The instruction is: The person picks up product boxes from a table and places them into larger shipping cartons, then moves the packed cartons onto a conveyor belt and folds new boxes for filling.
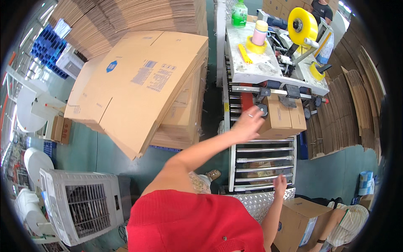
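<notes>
A closed brown carton (277, 119) sits on the roller conveyor (264, 159), its far part under the taping machine (260, 71). My left hand (249, 124), with a ring on one finger, reaches to the carton's left side by a round black wheel (262, 110). Its fingers are stretched out and grip nothing that I can see; whether they touch the carton I cannot tell. Over the conveyor's near end my right hand (280, 185) is raised, fingers loosely bent and holding nothing visible. A large roll of yellow tape (302, 26) stands on the machine.
Flat cartons (138, 80) lie stacked to the left, with more flattened cardboard (336, 113) at right. A grey air cooler (84, 206) stands near left. At lower right, a co-worker's arm (331, 229) reaches beside another carton (300, 222). A green bottle (239, 14) stands on the machine.
</notes>
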`<state>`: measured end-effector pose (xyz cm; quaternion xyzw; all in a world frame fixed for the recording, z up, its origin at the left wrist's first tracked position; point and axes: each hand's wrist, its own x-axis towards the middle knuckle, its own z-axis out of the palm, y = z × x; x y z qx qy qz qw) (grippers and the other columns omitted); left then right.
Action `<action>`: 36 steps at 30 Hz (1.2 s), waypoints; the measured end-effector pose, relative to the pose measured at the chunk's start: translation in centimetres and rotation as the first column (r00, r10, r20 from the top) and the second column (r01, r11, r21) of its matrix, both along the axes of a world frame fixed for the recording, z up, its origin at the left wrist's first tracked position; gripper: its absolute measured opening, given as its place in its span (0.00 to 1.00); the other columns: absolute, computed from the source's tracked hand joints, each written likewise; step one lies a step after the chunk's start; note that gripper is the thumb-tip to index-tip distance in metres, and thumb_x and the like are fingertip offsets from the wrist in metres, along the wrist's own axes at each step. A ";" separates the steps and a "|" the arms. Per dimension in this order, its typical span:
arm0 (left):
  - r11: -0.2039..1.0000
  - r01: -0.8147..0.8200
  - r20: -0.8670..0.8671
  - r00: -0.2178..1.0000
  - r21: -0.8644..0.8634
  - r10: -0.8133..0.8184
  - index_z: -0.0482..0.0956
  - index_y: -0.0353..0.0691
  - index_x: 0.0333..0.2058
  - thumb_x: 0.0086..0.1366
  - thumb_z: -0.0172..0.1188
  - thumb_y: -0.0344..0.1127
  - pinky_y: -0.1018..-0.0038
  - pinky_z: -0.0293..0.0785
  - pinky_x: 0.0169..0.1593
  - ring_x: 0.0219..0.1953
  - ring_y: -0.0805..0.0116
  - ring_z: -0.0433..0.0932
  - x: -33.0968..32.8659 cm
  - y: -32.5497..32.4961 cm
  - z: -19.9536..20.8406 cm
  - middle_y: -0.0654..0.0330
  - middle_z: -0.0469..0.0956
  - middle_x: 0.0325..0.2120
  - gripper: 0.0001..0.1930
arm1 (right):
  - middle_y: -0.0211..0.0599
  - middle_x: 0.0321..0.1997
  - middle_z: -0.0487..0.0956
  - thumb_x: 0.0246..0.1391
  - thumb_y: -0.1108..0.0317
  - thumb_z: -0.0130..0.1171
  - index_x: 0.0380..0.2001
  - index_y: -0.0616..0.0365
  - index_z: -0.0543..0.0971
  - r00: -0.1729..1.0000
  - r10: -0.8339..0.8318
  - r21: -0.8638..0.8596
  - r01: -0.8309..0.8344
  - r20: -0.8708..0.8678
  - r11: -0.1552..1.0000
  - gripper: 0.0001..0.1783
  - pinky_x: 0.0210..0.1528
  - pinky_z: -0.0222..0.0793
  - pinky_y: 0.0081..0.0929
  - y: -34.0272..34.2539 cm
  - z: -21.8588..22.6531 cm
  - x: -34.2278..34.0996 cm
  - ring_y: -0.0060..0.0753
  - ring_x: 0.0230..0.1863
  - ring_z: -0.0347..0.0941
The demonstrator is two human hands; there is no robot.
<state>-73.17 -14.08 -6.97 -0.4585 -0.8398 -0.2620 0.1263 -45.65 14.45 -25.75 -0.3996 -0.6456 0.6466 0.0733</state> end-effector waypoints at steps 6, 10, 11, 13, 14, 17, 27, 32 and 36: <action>0.913 -0.402 -0.053 0.916 -0.072 0.399 0.69 0.39 0.48 0.40 0.75 0.43 0.58 0.62 0.54 0.52 0.49 0.64 6.5 -24.0 12.4 0.50 0.67 0.49 0.36 | 0.33 0.30 0.76 0.59 0.62 0.56 0.45 0.55 0.73 0.914 -0.386 -0.216 0.405 0.126 0.888 0.14 0.25 0.68 0.19 -1.1 -1.3 16.3 0.26 0.26 0.73; 0.702 -0.559 -0.022 0.789 -0.442 0.614 0.68 0.37 0.48 0.36 0.76 0.39 0.60 0.63 0.57 0.53 0.49 0.64 10.7 -36.0 13.6 0.52 0.67 0.47 0.38 | 0.33 0.31 0.77 0.58 0.61 0.57 0.47 0.56 0.73 0.900 -0.392 -0.245 0.430 0.191 0.869 0.17 0.26 0.68 0.19 -1.9 -2.1 20.8 0.26 0.26 0.73; 0.670 -0.574 -0.030 0.769 -0.470 0.638 0.68 0.37 0.48 0.36 0.76 0.38 0.60 0.64 0.57 0.52 0.50 0.65 10.8 -37.3 12.6 0.52 0.67 0.47 0.38 | 0.32 0.30 0.76 0.58 0.62 0.57 0.46 0.55 0.73 0.901 -0.394 -0.248 0.430 0.182 0.868 0.15 0.24 0.68 0.18 -2.6 -1.1 20.8 0.25 0.25 0.72; 0.663 -0.594 -0.071 0.767 -0.455 0.638 0.69 0.38 0.47 0.36 0.75 0.35 0.61 0.66 0.55 0.50 0.51 0.66 11.0 -38.7 10.9 0.54 0.67 0.45 0.36 | 0.30 0.25 0.74 0.58 0.62 0.55 0.38 0.54 0.74 0.916 -0.394 -0.302 0.398 0.077 0.866 0.10 0.21 0.68 0.19 -2.8 -0.2 20.5 0.24 0.22 0.71; 0.686 -0.597 -0.104 0.780 -0.417 0.617 0.69 0.39 0.45 0.37 0.74 0.33 0.61 0.66 0.54 0.49 0.51 0.67 11.3 -39.2 10.0 0.54 0.68 0.44 0.34 | 0.28 0.23 0.73 0.59 0.63 0.54 0.36 0.55 0.73 0.914 -0.404 -0.275 0.395 0.025 0.876 0.08 0.20 0.66 0.18 -3.8 1.3 19.5 0.21 0.20 0.69; 0.734 -0.601 -0.161 0.797 -0.318 0.582 0.70 0.39 0.42 0.38 0.69 0.26 0.61 0.67 0.51 0.47 0.51 0.68 12.1 -39.5 7.9 0.54 0.69 0.41 0.28 | 0.28 0.25 0.74 0.59 0.62 0.54 0.39 0.57 0.73 0.954 -0.290 -0.229 0.267 -0.077 0.936 0.11 0.24 0.68 0.16 -3.5 3.6 18.8 0.20 0.24 0.71; 0.861 -0.449 -0.374 0.861 -0.238 0.346 0.66 0.40 0.55 0.53 0.54 0.27 0.63 0.65 0.54 0.52 0.54 0.70 27.8 -29.4 5.9 0.51 0.71 0.49 0.27 | 0.31 0.29 0.76 0.59 0.60 0.56 0.46 0.58 0.74 0.915 -0.299 -0.253 0.232 -0.270 0.939 0.16 0.28 0.68 0.15 -2.9 9.7 19.4 0.20 0.27 0.72; 0.767 -0.631 -0.507 0.702 -0.116 0.501 0.73 0.39 0.51 0.49 0.53 0.21 0.65 0.70 0.53 0.50 0.57 0.74 28.5 -37.2 3.9 0.55 0.74 0.49 0.26 | 0.30 0.27 0.74 0.57 0.70 0.55 0.44 0.63 0.74 0.915 0.024 0.274 0.096 -0.404 0.957 0.12 0.30 0.65 0.15 -4.8 14.7 19.0 0.17 0.28 0.69; 0.828 -0.558 -0.713 0.599 -0.046 0.365 0.76 0.45 0.48 0.49 0.54 0.21 0.70 0.76 0.39 0.37 0.61 0.79 27.8 -36.5 12.3 0.61 0.79 0.42 0.24 | 0.44 0.46 0.74 0.41 0.72 0.67 0.48 0.59 0.74 0.856 0.419 0.915 0.138 -0.303 0.378 0.27 0.49 0.68 0.37 -15.2 29.0 16.4 0.46 0.48 0.70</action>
